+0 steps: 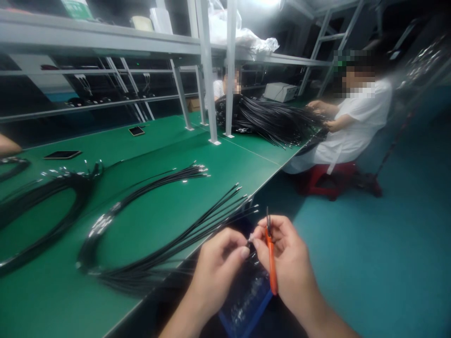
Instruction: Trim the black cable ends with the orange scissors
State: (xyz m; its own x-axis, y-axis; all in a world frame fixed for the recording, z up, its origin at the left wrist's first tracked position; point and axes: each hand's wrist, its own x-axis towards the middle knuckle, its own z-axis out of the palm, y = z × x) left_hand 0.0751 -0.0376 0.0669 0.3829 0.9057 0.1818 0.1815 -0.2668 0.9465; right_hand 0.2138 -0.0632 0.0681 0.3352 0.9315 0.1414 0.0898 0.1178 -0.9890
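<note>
Thin black cables [86,253] in wide C-shaped bundle on green table [151,211]; glossy at bend, pale shiny tips; upper ends gathered, lower ends fanned along table edge. Left hand [220,263]: thumb and forefinger pinching small dark piece [249,243] beside table edge, pale at tip, details blurred. Blue bin [261,307] below. Orange-handled tool [271,263], slim dark tip upward, gripped in right hand [291,253]; thumb and forefinger also at pale tip.

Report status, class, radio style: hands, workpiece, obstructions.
Left hand, right hand pinching at small pale piece, exact grip blurred; right also holds orange-handled tool. Curved cable bundle on green table. Blue bin below hands, apparently not blocking.
</note>
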